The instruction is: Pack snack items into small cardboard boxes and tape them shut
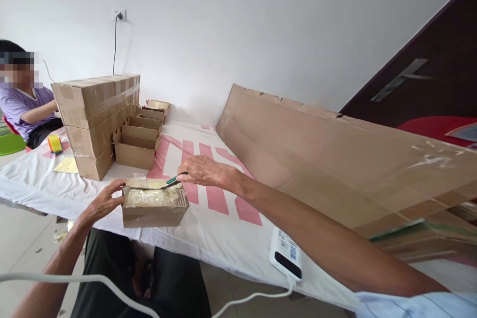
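A small taped cardboard box (pixel 154 206) lies at the near edge of the cloth-covered table (pixel 223 228). My left hand (pixel 104 201) grips its left end, fingers curled on the top corner. My right hand (pixel 203 171) is closed on a green-handled knife (pixel 173 180) whose blade rests on the box's top, at the far right edge.
A stack of sealed cartons (pixel 95 121) and several open small boxes (pixel 137 141) stand at the far left. A large flattened cardboard sheet (pixel 335 154) leans at the right. A white power strip (pixel 285 253) lies near the front edge. A seated person (pixel 26 104) is at far left.
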Action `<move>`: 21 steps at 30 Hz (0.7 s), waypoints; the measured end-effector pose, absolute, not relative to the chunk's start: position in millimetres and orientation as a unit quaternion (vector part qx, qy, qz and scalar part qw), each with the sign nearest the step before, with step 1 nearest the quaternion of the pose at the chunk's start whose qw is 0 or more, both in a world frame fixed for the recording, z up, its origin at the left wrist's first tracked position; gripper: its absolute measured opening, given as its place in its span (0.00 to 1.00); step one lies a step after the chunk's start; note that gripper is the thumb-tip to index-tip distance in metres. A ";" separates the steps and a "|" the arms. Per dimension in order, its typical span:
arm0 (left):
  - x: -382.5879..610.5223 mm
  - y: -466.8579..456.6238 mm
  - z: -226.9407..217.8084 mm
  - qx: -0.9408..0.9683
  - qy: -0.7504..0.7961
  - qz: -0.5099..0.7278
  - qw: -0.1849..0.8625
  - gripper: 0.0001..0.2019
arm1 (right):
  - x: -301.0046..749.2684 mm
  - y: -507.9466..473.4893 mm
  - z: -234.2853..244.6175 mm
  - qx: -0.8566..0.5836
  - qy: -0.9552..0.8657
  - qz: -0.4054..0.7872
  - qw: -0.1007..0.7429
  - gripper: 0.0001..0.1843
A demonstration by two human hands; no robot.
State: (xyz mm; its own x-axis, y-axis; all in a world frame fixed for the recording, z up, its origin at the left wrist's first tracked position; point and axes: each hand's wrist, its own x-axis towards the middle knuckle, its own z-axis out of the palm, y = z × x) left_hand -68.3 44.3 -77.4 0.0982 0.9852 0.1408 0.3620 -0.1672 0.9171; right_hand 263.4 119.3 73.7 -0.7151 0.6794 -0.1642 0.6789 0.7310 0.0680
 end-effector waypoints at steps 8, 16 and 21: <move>-70.5 47.5 -80.4 0.635 0.541 0.406 0.373 0.28 | 297.1 118.0 68.0 0.418 0.903 0.034 0.087 0.18; -72.6 46.2 -76.3 0.642 0.547 0.404 0.354 0.30 | 355.4 116.4 67.7 0.446 0.891 -0.058 -0.061 0.18; -73.2 46.7 -75.5 0.654 0.541 0.406 0.340 0.31 | 347.9 110.7 55.8 0.416 0.889 -0.119 -0.152 0.17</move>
State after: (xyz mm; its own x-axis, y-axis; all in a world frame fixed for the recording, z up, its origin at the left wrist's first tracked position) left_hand -73.2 46.7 -75.5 0.0859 0.9828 0.1636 0.4311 -0.1847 0.8832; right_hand 347.9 110.7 55.8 -0.6084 0.7751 0.1708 0.7032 0.6261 -0.3369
